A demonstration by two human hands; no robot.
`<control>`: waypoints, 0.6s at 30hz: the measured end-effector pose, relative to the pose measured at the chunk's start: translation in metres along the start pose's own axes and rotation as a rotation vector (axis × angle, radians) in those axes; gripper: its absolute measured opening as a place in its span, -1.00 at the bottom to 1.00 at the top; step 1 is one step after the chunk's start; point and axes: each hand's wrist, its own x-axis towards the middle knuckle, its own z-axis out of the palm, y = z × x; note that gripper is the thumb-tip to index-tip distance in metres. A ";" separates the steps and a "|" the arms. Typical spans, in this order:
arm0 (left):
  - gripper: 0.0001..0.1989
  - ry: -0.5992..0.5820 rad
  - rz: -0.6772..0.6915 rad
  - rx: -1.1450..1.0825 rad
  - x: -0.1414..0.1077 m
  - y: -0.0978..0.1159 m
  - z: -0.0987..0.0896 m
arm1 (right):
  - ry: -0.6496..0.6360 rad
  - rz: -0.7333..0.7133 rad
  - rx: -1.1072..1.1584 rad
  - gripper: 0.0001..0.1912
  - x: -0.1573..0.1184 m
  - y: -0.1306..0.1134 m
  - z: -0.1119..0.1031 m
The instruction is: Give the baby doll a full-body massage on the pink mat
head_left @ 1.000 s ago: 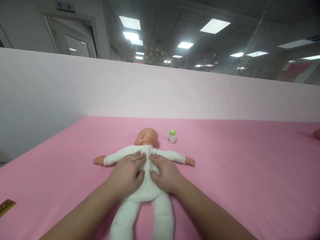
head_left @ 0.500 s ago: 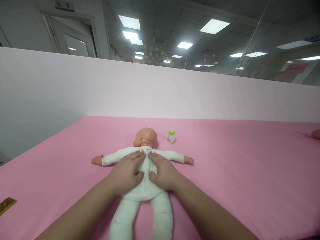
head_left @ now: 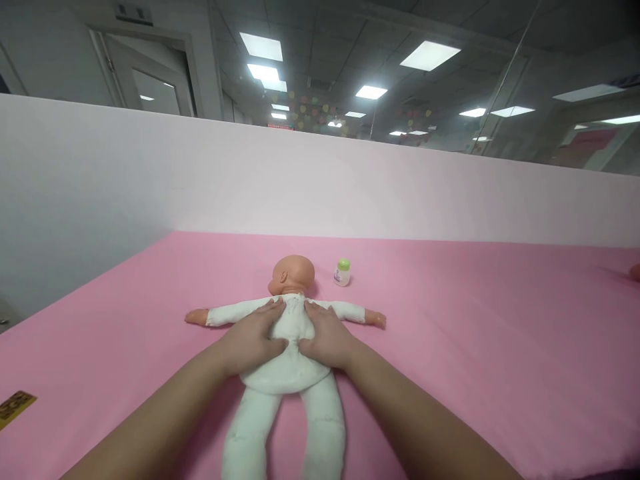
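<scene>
A baby doll (head_left: 293, 373) with a white cloth body lies on its front on the pink surface, its bare head turned to the left and both arms stretched out sideways. My left hand (head_left: 257, 337) rests flat on the left side of its back, thumb pointing inward. On the right side of the back lies my right hand (head_left: 327, 335), palm down with the thumb apart from the fingers. Both sets of fingertips reach the upper back near the shoulders. Neither hand grips anything.
Beyond the doll's head stands a small jar (head_left: 343, 273) with a green lid. A yellow label (head_left: 16, 408) is at the left edge of the pink surface (head_left: 480, 333). A white wall (head_left: 350, 187) runs along the back. Something reddish shows at the far right.
My hands have slid outward from the middle of the doll's back towards its sides. The white cloth between them shows wider and smoother, and the doll's arms have shifted slightly.
</scene>
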 end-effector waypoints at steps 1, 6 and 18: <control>-0.21 0.005 -0.001 -0.030 0.000 -0.001 0.000 | 0.006 -0.009 0.008 -0.10 0.000 0.000 0.000; -0.21 0.138 -0.031 -0.096 0.000 0.003 0.000 | 0.107 0.007 0.090 -0.11 -0.006 0.010 0.004; -0.19 0.017 -0.389 -0.335 -0.007 -0.021 -0.019 | 0.207 0.105 0.160 -0.14 -0.017 0.007 -0.004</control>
